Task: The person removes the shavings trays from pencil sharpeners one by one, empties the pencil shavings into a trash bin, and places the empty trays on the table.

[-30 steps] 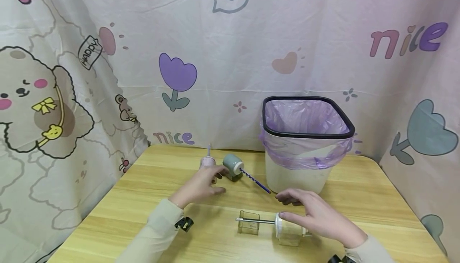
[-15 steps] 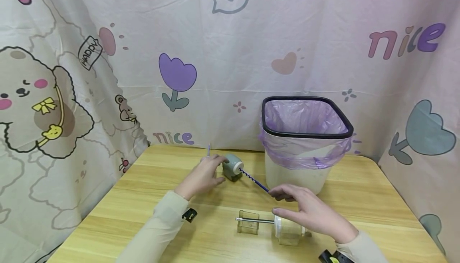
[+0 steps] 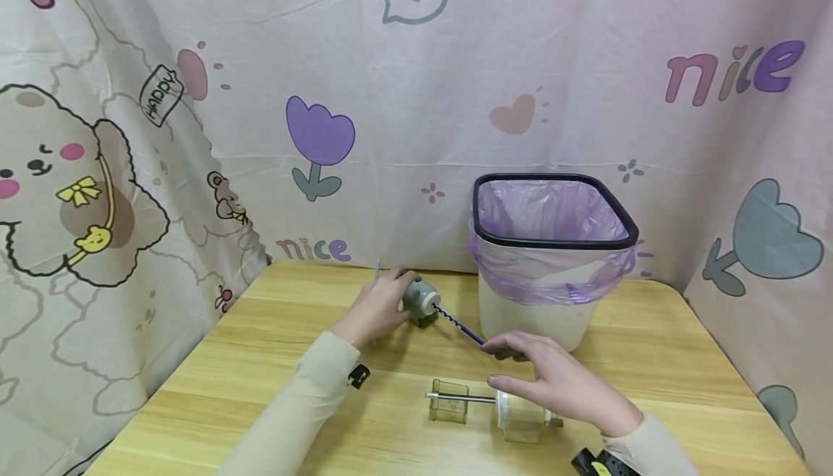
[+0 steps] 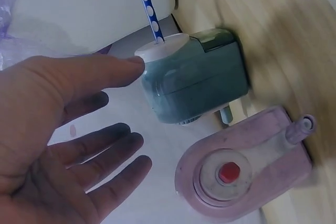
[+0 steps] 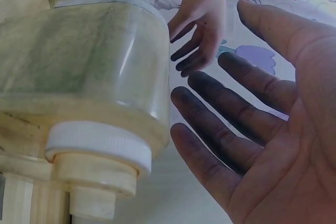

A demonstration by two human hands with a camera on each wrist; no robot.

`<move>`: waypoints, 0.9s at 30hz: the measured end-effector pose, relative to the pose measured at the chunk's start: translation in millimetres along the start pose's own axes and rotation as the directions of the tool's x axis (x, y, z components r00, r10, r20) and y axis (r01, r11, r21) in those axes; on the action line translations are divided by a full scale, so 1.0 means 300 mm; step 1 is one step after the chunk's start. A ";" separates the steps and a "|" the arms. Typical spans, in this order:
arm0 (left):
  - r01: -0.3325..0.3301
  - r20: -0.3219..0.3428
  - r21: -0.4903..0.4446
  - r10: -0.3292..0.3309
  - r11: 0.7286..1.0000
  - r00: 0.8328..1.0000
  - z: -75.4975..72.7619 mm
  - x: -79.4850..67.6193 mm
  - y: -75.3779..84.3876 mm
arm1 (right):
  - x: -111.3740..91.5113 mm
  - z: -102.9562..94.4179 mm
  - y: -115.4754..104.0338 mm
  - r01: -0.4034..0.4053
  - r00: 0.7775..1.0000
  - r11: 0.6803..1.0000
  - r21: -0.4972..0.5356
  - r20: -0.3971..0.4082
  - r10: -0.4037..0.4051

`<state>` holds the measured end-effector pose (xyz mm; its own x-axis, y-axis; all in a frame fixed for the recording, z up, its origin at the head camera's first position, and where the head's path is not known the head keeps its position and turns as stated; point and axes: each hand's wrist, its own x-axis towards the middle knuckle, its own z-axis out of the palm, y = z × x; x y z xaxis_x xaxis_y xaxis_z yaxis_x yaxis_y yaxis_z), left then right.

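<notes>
In the head view my left hand (image 3: 376, 311) reaches beside a teal pencil sharpener (image 3: 421, 292) with a blue dotted pencil (image 3: 463, 330) in its white front. The left wrist view shows the thumb tip right at that white front, the other fingers extended. A pink pencil sharpener (image 4: 233, 145) with a red centre stands beside it, mostly hidden by the hand in the head view. My right hand (image 3: 553, 382), fingers spread and holding nothing, is over a see-through, white-fronted pencil sharpener (image 3: 520, 429). A dark pencil (image 3: 480, 399) sticks out of it toward a small clear box (image 3: 449, 411).
A white waste bin (image 3: 536, 317) with a black rim and purple liner stands at the back right of the wooden table (image 3: 247, 360). Behind the table hangs a printed curtain (image 3: 390, 100).
My left hand has moved right, from the pink pencil sharpener to the side of the teal one. The right hand has shifted slightly left. The pencil sharpeners have stayed in place.
</notes>
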<state>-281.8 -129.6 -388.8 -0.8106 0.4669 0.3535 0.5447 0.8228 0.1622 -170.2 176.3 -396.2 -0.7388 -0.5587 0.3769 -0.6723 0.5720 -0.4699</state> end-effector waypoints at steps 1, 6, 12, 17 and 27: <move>0.006 0.004 0.009 -0.006 1.000 1.000 0.002 0.004 0.003 | 0.001 0.000 -0.001 0.000 1.000 1.000 0.002 0.003 0.000; 0.051 0.044 0.040 -0.053 0.998 0.998 0.004 0.019 0.019 | 0.005 -0.001 -0.006 0.020 1.000 1.000 0.007 0.014 -0.020; 0.068 0.076 0.090 -0.075 0.994 0.994 0.007 0.036 0.031 | 0.008 -0.001 -0.011 0.030 0.999 1.000 0.005 0.022 -0.030; 0.029 0.098 0.116 -0.040 0.993 0.994 0.014 0.051 0.034 | 0.013 0.000 -0.014 0.035 0.999 0.999 -0.001 0.028 -0.035; -0.032 0.120 0.138 0.015 0.990 0.993 0.042 0.080 0.018 | 0.020 0.001 -0.016 0.033 0.999 0.999 -0.008 0.038 -0.032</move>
<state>-301.1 -109.9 -391.0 -0.8220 0.5150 0.2433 0.5354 0.8443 0.0220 -171.2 170.0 -392.1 -0.7142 -0.5997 0.3610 -0.6966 0.5583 -0.4506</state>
